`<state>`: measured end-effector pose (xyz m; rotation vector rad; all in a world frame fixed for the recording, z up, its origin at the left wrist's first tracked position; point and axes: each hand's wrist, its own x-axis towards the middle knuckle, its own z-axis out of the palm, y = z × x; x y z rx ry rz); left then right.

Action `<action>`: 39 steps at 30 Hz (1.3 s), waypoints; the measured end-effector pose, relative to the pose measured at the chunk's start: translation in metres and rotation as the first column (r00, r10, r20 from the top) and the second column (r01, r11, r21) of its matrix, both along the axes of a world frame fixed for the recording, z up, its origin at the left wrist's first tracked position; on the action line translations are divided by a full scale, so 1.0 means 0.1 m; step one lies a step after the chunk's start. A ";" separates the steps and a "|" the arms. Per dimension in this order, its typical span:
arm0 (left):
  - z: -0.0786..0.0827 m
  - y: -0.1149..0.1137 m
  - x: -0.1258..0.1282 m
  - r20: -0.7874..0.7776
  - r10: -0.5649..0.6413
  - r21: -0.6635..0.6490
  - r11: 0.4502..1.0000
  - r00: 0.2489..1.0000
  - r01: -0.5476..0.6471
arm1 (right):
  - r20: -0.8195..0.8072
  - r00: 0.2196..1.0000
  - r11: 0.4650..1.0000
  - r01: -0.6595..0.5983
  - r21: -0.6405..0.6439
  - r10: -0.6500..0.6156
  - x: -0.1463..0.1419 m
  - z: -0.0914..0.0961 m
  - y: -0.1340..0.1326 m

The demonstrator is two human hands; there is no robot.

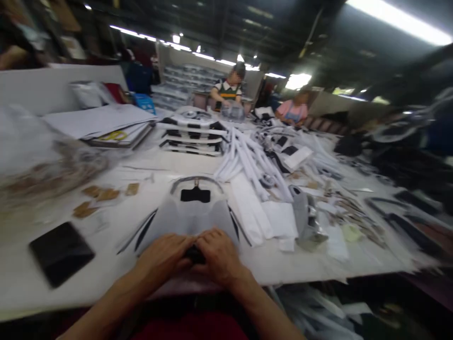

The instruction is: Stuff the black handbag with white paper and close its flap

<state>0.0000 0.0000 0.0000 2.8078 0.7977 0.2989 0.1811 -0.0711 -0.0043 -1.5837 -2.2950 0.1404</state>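
Observation:
A grey bag, perhaps wrapped in thin translucent sheet, lies on the white table in front of me. Its curved handle points away from me, and a black patch sits just inside the handle. Dark strips run along both of its sides. My left hand and my right hand meet at its near edge, fingers curled over it. Some dark part shows between my hands; blur hides what it is.
A black flat square lies at left, near small brown pieces. Stacked black-and-white bags and white tubes stand beyond. A clear plastic bag is far left. Two people work across the table.

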 end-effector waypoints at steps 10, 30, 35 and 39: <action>0.06 -0.17 -0.07 0.003 0.030 0.059 0.998 1.000 -0.030 | 0.067 0.995 0.994 -0.060 -0.094 0.067 0.08 0.18 -0.08; -0.23 -0.02 -0.15 0.023 0.020 0.192 0.981 1.000 -0.024 | 0.338 0.919 0.977 -0.163 -0.138 0.201 0.48 0.26 0.18; -0.13 0.07 -0.24 -0.134 -0.078 0.144 0.985 0.988 0.098 | 0.285 0.957 0.988 -0.091 0.128 0.051 0.45 -0.26 0.01; -0.19 0.06 -0.25 -0.136 -0.100 0.153 0.981 0.986 0.121 | 0.229 0.973 0.974 -0.033 0.223 -0.019 0.40 -0.47 -0.06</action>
